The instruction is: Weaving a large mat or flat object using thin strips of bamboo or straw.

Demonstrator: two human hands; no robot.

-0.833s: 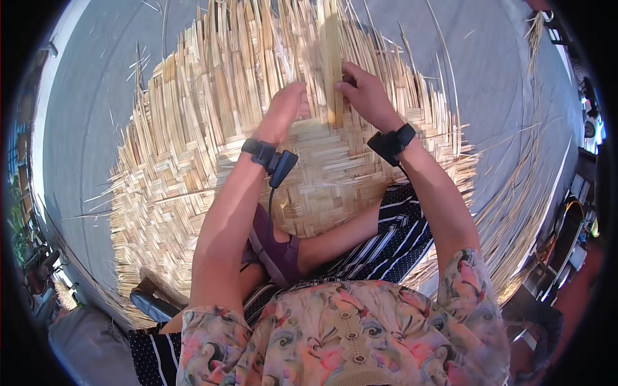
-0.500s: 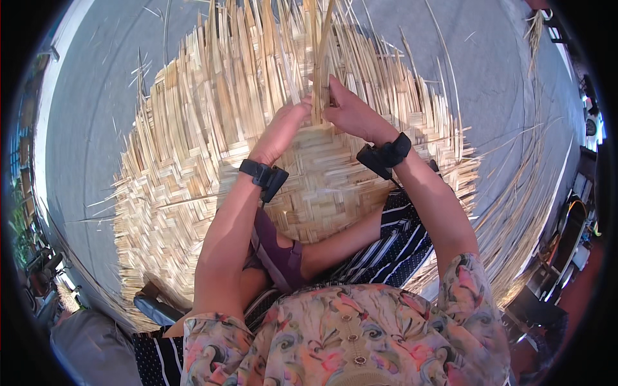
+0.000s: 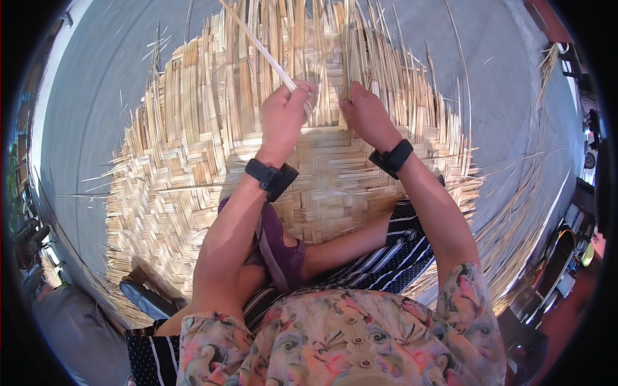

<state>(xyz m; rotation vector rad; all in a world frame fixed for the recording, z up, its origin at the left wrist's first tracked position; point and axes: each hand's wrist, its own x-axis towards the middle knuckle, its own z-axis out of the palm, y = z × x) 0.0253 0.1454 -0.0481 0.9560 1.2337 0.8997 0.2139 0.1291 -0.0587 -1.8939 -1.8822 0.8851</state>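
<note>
A large mat [image 3: 322,215] of pale, flat, reed-like strips lies beneath me, woven in a zigzag pattern near my legs, with long loose strip ends fanning away at the far side. My left hand [image 3: 283,119] is closed on a pale strip [image 3: 264,51] that slants up and to the left above the mat. To its right, my right hand [image 3: 371,117] is curled, its fingertips at several upright loose strips [image 3: 351,48]; the fingers partly hide what they grip. Both hands are over the line where the weave meets the loose ends.
Grey paved ground [image 3: 96,116] surrounds the mat. Long loose strips [image 3: 515,219] are strewn at the right. My bent leg and a purple sandal [image 3: 283,260] rest on the near part of the mat. Dark objects stand along the right rim.
My hands have moved apart from their meeting place at the mat's middle. My left hand now has a strip tilted leftward; my right hand has shifted right, and the upright bundle between them has gone.
</note>
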